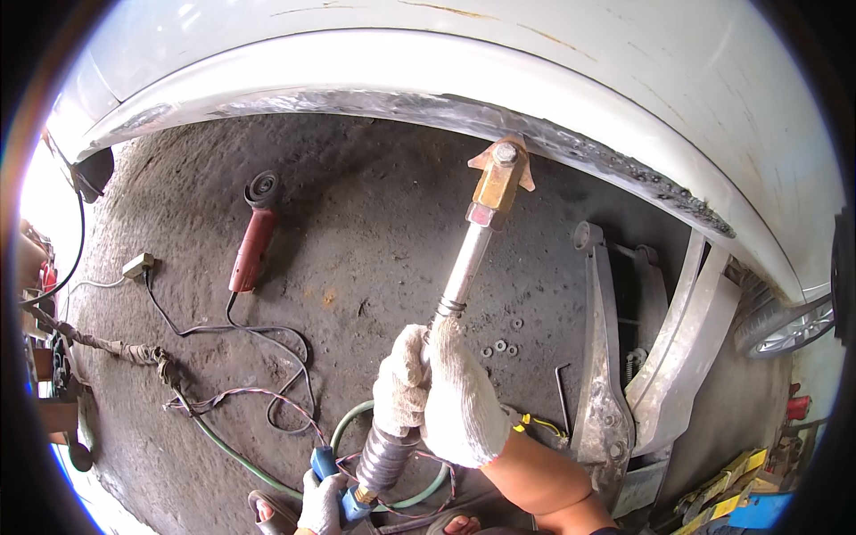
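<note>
A long dent puller [466,265] with a metal shaft runs from near my feet up to the car's white sill [267,67]. Its copper-coloured triangular tip [524,169], bolted to a brass block, meets the scraped grey lower edge of the sill; whether it touches I cannot tell. My right hand [464,397], in a white knit glove, wraps round the shaft just above a dark ribbed sleeve [385,459]. Low in the view, my gloved left hand [321,505] is closed on the puller's blue handle [355,506], its fingers partly hidden.
A red angle grinder [255,241] lies on the concrete floor, its black cord looping toward me. A green hose [234,452] and twisted wires curl by the handle. Right of me are several washers [500,346], a hex key [562,401], metal suspension arms [602,357] and a wheel [789,330].
</note>
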`<control>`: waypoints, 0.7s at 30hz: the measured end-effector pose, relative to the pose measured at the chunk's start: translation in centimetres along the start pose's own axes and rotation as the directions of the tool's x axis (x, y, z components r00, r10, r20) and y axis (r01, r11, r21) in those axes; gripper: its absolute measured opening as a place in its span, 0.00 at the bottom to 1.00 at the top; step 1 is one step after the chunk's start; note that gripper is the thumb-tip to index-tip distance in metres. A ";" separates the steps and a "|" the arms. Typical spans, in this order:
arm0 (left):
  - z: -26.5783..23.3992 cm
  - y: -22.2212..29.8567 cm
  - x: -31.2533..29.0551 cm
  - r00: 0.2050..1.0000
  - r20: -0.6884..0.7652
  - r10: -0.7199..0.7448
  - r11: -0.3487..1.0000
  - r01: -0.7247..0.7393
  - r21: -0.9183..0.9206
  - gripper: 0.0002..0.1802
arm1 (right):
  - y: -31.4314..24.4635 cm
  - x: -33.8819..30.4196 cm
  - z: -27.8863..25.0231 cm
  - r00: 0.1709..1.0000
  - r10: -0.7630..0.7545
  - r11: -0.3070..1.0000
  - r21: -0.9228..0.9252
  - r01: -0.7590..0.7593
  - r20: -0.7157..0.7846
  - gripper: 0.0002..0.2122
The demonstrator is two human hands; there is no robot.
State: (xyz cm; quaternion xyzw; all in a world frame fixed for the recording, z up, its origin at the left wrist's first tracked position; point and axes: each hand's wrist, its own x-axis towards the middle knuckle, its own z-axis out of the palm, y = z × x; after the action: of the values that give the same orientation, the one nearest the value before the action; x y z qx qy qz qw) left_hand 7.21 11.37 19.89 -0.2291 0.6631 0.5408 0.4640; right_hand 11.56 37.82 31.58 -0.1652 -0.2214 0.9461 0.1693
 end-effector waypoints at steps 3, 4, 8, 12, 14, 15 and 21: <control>-0.1 0.1 0.2 1.000 0.012 0.022 0.999 -0.022 0.027 0.21 | 0.0 0.0 0.4 0.999 -0.018 1.000 -0.020 0.018 -0.039 0.25; -0.2 0.2 0.2 0.999 0.022 0.035 0.999 -0.036 0.040 0.21 | 0.1 0.1 0.4 0.998 -0.013 1.000 -0.015 0.013 -0.058 0.25; -0.2 0.3 0.0 0.999 0.018 0.032 0.999 -0.032 0.037 0.21 | 0.4 0.1 0.2 0.999 -0.022 1.000 0.005 0.022 -0.043 0.24; -0.3 0.3 0.2 1.000 -0.002 0.030 0.999 -0.030 0.042 0.20 | 0.3 0.2 0.2 0.999 -0.032 0.999 -0.013 0.032 -0.038 0.24; -0.2 0.4 -0.1 1.000 0.008 0.008 0.999 -0.008 0.049 0.19 | 0.3 0.1 0.4 0.997 -0.052 0.998 -0.041 0.050 -0.048 0.23; -0.3 0.5 -0.2 1.000 0.017 -0.005 0.998 0.004 0.060 0.19 | 0.4 0.1 0.3 0.997 -0.053 0.998 -0.040 0.051 -0.059 0.23; -1.0 0.6 0.1 0.995 0.091 -0.040 0.999 0.039 0.013 0.19 | 0.3 0.8 -0.1 0.990 -0.139 0.869 -0.475 0.137 0.031 0.18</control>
State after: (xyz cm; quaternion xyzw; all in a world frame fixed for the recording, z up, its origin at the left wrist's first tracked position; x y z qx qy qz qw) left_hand 6.31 10.66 20.11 -0.2146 0.6396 0.5377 0.5058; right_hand 10.78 37.94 31.17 -0.1873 -0.4579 0.8478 0.1908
